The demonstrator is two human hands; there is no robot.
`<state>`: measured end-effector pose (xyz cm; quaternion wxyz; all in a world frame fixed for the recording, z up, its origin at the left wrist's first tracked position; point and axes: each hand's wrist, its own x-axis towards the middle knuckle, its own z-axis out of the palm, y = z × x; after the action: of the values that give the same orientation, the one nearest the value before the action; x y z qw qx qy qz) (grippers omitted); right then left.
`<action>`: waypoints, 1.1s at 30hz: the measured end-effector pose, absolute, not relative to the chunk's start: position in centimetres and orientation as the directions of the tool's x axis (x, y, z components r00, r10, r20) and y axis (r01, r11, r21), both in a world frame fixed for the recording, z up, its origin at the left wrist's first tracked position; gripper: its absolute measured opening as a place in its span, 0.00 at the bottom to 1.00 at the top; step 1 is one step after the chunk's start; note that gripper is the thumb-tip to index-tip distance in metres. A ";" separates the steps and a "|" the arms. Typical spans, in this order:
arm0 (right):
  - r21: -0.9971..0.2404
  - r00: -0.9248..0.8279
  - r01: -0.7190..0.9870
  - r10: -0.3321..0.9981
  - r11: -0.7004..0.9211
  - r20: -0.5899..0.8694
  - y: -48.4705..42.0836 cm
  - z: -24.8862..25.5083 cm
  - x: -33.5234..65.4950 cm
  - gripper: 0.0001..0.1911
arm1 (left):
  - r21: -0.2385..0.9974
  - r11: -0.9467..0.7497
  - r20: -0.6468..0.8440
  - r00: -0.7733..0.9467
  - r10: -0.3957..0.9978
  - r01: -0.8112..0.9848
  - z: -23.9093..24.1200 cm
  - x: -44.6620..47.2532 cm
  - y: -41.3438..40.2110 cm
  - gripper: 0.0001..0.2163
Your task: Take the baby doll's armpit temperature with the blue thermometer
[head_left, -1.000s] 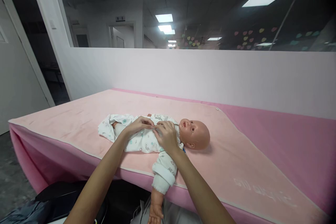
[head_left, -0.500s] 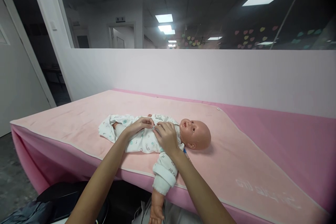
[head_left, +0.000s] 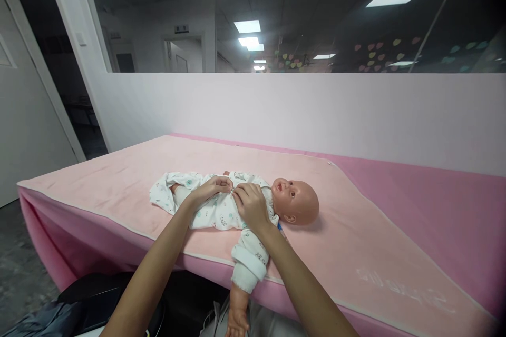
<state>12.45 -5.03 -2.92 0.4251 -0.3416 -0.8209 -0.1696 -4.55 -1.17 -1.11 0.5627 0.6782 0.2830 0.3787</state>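
Observation:
A baby doll (head_left: 297, 201) lies on its back on a pale pink blanket (head_left: 118, 179), head to the right. It wears a white printed romper (head_left: 215, 213). My left hand (head_left: 211, 188) and my right hand (head_left: 250, 205) meet over the doll's chest, each pinching the romper's front edge with the fingers closed. One of the doll's arms (head_left: 239, 305) hangs over the near edge of the table, its white cuff folded back.
The blanket covers a long table with a darker pink cover (head_left: 435, 200), set against a white half wall (head_left: 316, 116) with glass above. A dark bag (head_left: 95, 300) lies on the floor below my left arm. An open doorway (head_left: 71, 95) is at the left.
Both hands stay pinched at the romper's front over the chest, with only small finger movement. The view has shifted slightly.

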 end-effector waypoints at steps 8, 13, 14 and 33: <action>-0.111 -0.325 0.749 0.508 0.653 0.798 -4.7 -3.3 12.4 0.07 | 0.965 -0.264 0.216 0.576 0.788 -0.001 -0.5 -4.4 -1.7 0.07; -0.141 -0.325 0.747 0.541 0.650 0.775 -4.7 -3.3 12.4 0.06 | 0.962 -0.271 0.212 0.562 0.799 0.022 -0.7 -4.4 -1.5 0.07; -0.138 -0.338 0.744 0.547 0.653 0.766 -4.7 -3.2 12.4 0.05 | 0.963 -0.269 0.214 0.565 0.797 0.015 -0.7 -4.4 -1.5 0.07; -0.103 -0.319 0.765 0.513 0.635 0.797 -5.1 -3.1 12.3 0.06 | 0.952 -0.306 0.252 0.571 0.781 -0.003 -0.8 -4.6 -1.4 0.07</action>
<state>12.25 -5.05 -3.06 0.4247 -0.4003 -0.7983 -0.1486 -4.56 -1.43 -0.79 0.5228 0.7159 0.2718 0.3747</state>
